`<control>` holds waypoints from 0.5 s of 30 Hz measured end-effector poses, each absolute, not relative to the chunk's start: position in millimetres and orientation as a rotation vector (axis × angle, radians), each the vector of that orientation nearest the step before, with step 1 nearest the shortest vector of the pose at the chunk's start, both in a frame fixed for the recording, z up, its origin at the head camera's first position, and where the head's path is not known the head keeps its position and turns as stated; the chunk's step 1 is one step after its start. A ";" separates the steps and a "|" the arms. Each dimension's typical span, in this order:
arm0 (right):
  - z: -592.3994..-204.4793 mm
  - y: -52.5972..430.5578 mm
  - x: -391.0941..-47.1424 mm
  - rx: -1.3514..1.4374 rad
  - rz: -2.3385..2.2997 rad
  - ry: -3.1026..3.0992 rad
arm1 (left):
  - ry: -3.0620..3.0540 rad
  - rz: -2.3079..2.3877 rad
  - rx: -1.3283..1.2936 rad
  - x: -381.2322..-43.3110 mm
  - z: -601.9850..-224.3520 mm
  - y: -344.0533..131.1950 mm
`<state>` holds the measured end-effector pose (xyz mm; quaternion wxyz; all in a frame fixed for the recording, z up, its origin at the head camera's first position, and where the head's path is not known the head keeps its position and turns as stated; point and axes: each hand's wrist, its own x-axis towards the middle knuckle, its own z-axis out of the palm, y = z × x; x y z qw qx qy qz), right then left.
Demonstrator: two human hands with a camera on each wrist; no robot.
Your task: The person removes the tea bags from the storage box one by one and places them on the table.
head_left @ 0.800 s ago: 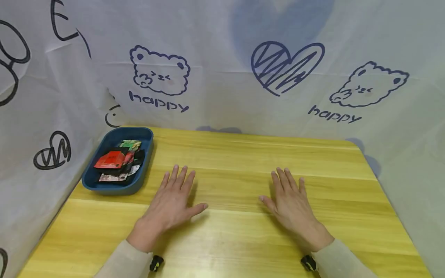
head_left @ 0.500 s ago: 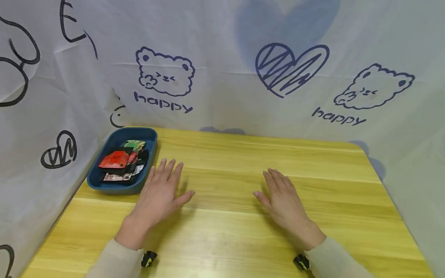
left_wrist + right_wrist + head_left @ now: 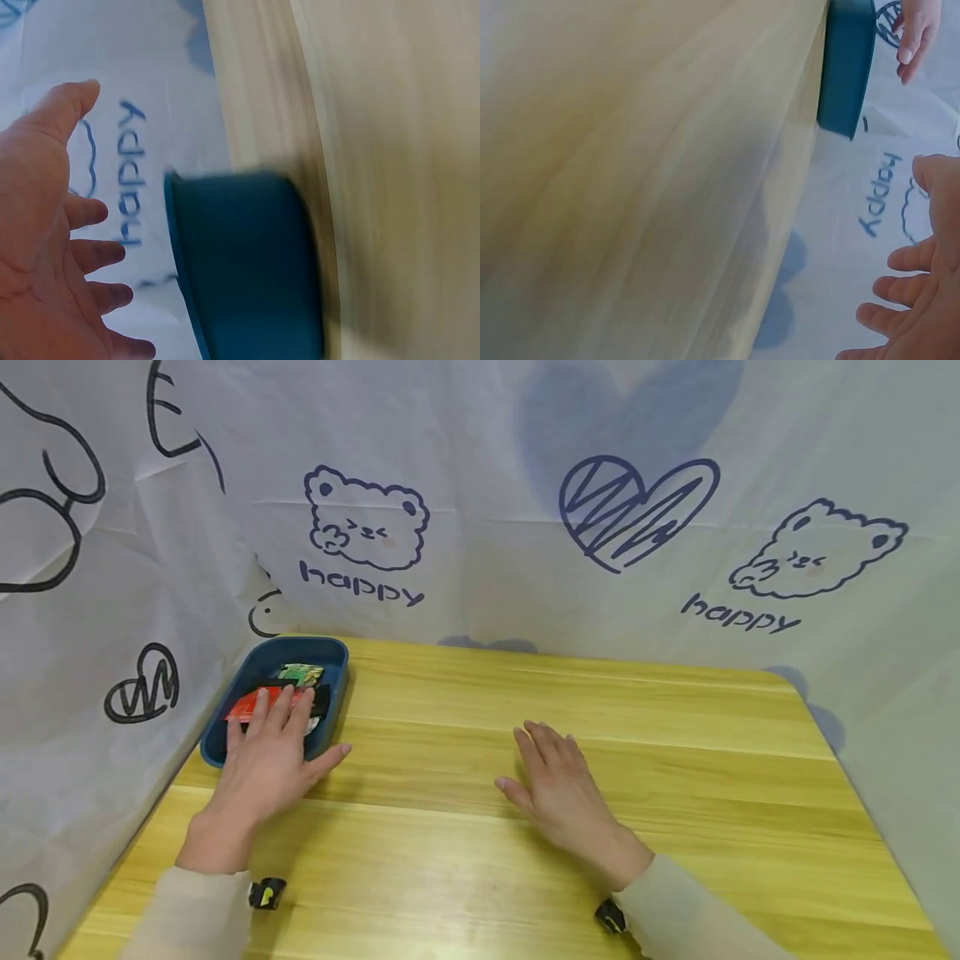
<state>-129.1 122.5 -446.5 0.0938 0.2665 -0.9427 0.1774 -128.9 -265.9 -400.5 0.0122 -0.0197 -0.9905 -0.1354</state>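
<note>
A blue plastic bin [image 3: 341, 693] stands at the table's back left corner, holding several small packets. A red and black packet [image 3: 246, 703] lies on top, and a green one [image 3: 302, 673] sits behind it. My left hand [image 3: 266, 768] hovers over the bin's near side with fingers spread, partly hiding the packets. In the left wrist view that hand [image 3: 45, 225] is apart from the bin's wall [image 3: 240, 262] and holds nothing. Above the middle of the table is my right hand [image 3: 558, 789], its fingers extended and nothing in it; the right wrist view shows it [image 3: 922, 277] too.
The yellow wood-grain table [image 3: 465, 860] spreads out in front of me. White cloth [image 3: 487, 560] with drawn bears, hearts and writing hangs behind it and along both sides. A black band device [image 3: 267, 893] shows at my left cuff, another [image 3: 611, 916] at my right.
My left hand has moved left from the bare table to over the bin. The right hand has shifted a little to the left. The whole view has slid slightly to the right.
</note>
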 end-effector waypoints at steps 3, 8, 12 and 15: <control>-447.0 110.5 -129.5 0.824 0.546 -2.806 | -3.091 -0.441 -0.014 -131.5 -403.7 -282.1; -449.2 95.4 -127.8 0.840 0.546 -2.854 | -3.138 -0.442 0.053 -135.7 -410.1 -304.6; -453.2 87.7 -127.3 0.853 0.503 -2.890 | -3.169 -0.398 0.079 -141.2 -415.2 -319.6; -456.6 83.3 -127.7 0.876 0.495 -2.906 | -3.180 -0.407 0.094 -145.8 -419.4 -329.8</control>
